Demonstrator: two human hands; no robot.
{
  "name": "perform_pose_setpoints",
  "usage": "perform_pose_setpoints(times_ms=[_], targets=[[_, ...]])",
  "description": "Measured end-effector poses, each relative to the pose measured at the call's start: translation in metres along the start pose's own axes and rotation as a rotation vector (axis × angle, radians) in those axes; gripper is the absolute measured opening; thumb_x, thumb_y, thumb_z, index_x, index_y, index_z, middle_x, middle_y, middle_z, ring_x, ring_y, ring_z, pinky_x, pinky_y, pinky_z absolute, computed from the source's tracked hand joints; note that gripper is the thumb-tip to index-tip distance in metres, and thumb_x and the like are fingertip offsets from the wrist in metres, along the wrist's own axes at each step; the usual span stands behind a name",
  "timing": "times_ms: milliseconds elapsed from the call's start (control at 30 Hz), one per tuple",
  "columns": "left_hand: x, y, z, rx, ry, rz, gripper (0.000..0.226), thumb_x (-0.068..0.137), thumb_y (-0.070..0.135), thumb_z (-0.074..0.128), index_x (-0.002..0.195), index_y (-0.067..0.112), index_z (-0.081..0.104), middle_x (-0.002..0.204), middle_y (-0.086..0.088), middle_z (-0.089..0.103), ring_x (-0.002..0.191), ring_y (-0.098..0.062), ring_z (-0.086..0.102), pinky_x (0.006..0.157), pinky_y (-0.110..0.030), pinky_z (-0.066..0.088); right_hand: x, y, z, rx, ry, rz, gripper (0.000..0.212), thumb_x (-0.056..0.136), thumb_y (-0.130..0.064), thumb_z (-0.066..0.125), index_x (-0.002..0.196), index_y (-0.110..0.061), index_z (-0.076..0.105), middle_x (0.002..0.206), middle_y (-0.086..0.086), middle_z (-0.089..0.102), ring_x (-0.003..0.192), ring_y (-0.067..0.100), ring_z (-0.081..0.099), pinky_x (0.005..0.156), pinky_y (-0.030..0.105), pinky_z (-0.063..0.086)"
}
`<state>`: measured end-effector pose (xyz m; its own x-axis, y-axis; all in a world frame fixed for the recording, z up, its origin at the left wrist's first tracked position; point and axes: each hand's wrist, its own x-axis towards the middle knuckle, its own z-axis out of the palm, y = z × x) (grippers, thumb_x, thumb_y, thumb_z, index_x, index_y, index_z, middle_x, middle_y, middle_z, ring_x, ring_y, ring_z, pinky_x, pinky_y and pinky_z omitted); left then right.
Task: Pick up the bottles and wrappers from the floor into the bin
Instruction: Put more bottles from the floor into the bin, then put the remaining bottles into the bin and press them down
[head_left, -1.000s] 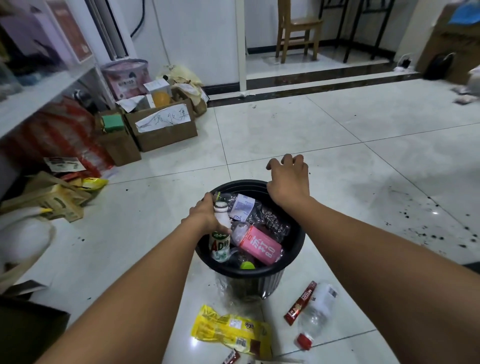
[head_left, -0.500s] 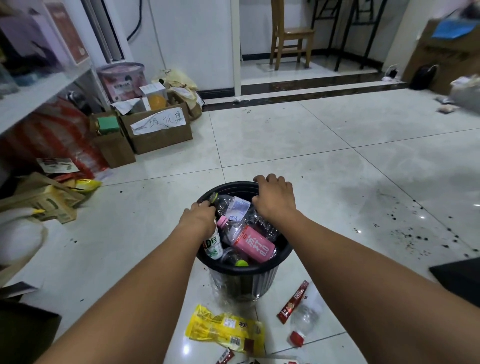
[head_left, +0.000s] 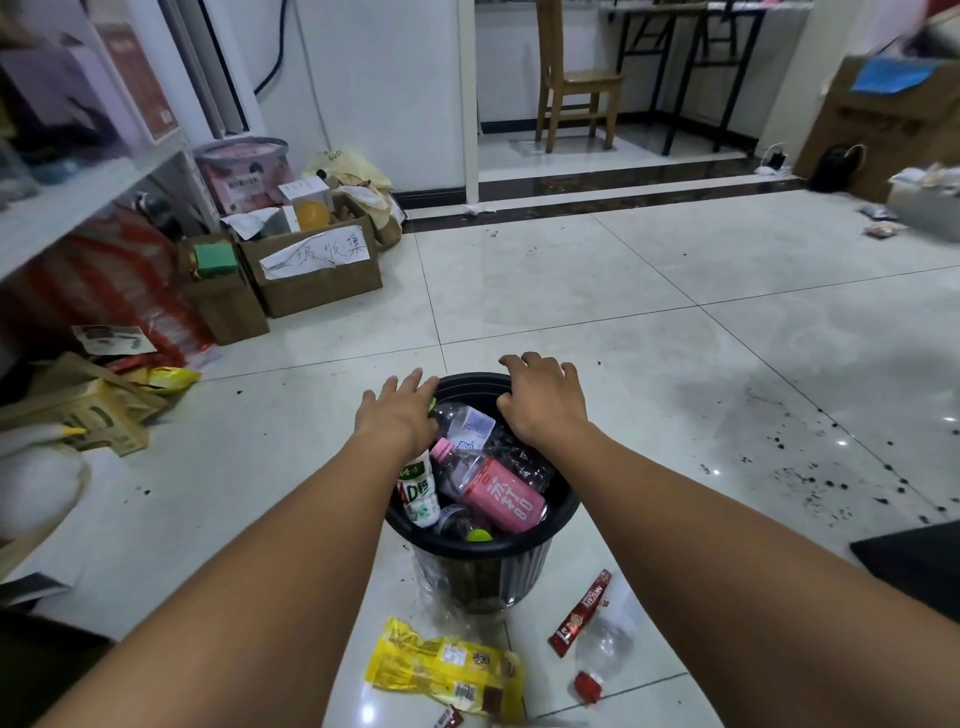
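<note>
Several bottles already fill the black bin (head_left: 483, 540): a pink-labelled bottle (head_left: 496, 493) lies with its long axis running from its cap at 10 o'clock to its base at 4 o'clock, and a white AD bottle (head_left: 417, 493) stands nearly upright at the bin's 9 o'clock side. On the floor (head_left: 571, 291), at the bin's 6 o'clock, a yellow wrapper (head_left: 441, 665) lies flat; at 5 o'clock a red sachet (head_left: 581, 613) points toward 1 o'clock beside a clear bottle (head_left: 602, 644) whose red cap points to 7. The left hand (head_left: 400, 415) spreads flat and empty over the rim; the right hand (head_left: 540, 400) curls on the far rim, holding no litter. By my judgement, the job is well past half.
</note>
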<state>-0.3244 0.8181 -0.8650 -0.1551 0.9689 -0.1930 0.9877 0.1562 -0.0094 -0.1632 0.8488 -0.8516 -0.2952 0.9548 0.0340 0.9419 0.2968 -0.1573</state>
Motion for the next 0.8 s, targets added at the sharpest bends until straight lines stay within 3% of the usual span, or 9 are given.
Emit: perform_pose_setpoints(times_ms=[133, 333, 800], targets=[[-0.006, -0.002, -0.032, 0.052, 0.081, -0.053, 0.058, 0.1, 0.037, 0.032, 0.151, 0.023, 0.009, 0.16, 0.002, 0.007, 0.147, -0.025, 0.006, 0.118, -0.045, 0.009, -0.002, -0.004, -0.016, -0.011, -0.036, -0.011, 0.053, 0.095, -0.028, 0.042, 0.146, -0.02, 0.033, 0.147, 0.005, 0.04, 0.134, 0.026, 0.036, 0.113, 0.04, 0.019], [-0.029, -0.005, -0.086, 0.045, 0.03, -0.114, 0.06, 0.099, 0.041, 0.03, 0.152, 0.02, 0.009, 0.16, 0.0, 0.008, 0.147, -0.026, 0.003, 0.118, -0.047, 0.001, -0.005, -0.021, -0.064, 0.0, -0.097, -0.037, 0.056, 0.096, -0.031, 0.039, 0.149, -0.02, 0.025, 0.149, 0.005, 0.036, 0.139, 0.026, 0.028, 0.118, 0.044, 0.007], [-0.127, -0.022, -0.258, -0.081, 0.003, -0.09, 0.061, 0.098, 0.042, 0.036, 0.149, 0.016, 0.018, 0.156, -0.003, 0.021, 0.144, -0.026, 0.015, 0.118, -0.043, 0.008, -0.054, -0.083, -0.259, -0.011, -0.088, -0.036, 0.056, 0.096, -0.031, 0.041, 0.149, -0.021, 0.025, 0.151, 0.005, 0.033, 0.138, 0.025, 0.03, 0.116, 0.041, 0.013]])
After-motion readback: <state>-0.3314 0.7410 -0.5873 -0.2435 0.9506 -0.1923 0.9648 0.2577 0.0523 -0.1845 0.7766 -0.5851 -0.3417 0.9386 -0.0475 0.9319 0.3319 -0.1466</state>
